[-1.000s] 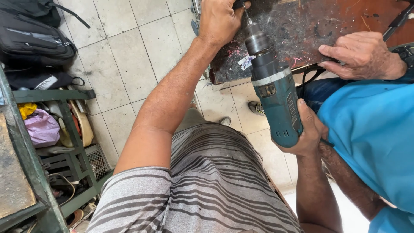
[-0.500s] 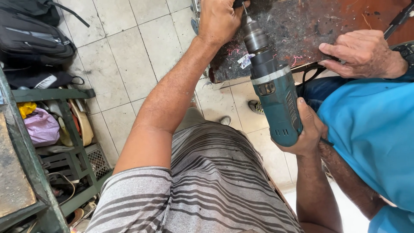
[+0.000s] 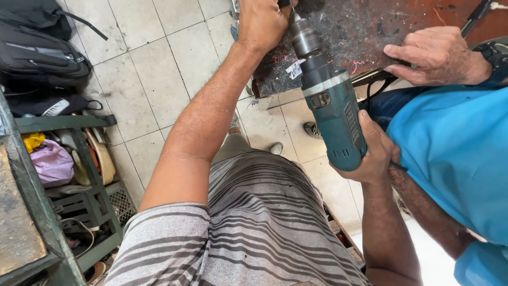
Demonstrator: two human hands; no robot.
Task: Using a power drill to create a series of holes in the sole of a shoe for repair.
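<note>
Right hand [image 3: 377, 153], centre right of frame, is closed around the grip of the teal power drill [image 3: 330, 103], fingers fully wrapped. The chuck and bit point to the top centre, onto the scarred dark worktop [image 3: 365, 32]. Left hand [image 3: 263, 22], top centre, is clenched on something at the bit; what it holds is hidden. A co-worker's hand [image 3: 431, 55], upper right, lies flat on the board. Judgement: good drilling here calls for the bit square to the surface, steady pressure, and fingers clear of the chuck.

The teal drill [image 3: 330, 100] has tipped slightly — chuck a touch further left.
</note>
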